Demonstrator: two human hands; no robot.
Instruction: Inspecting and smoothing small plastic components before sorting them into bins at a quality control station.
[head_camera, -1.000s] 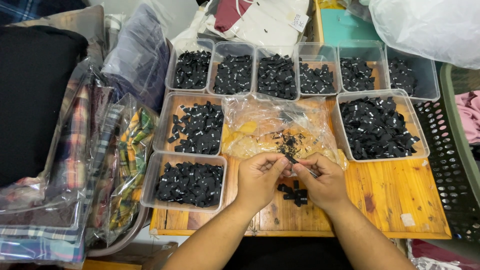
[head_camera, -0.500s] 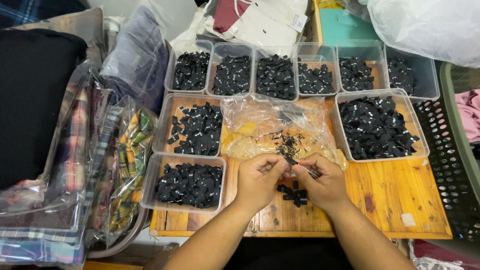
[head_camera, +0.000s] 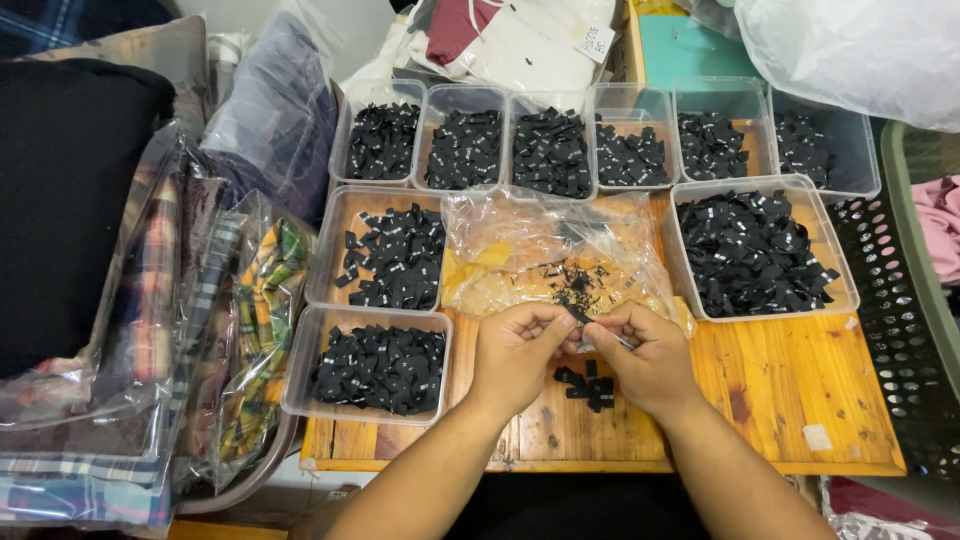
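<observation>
My left hand (head_camera: 515, 355) and right hand (head_camera: 648, 358) meet over the wooden table (head_camera: 800, 385), fingertips pinching a small black fabric label (head_camera: 578, 314) between them, above a little pile of black labels (head_camera: 588, 385). Clear plastic tubs (head_camera: 378, 360) of black labels ring a crumpled clear bag (head_camera: 540, 255); bagged plaid fabric (head_camera: 255, 320) lies left.

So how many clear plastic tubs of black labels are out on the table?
9. Six sit in a back row, two stacked front-left, one larger at right. More could be hidden under the bags.
</observation>
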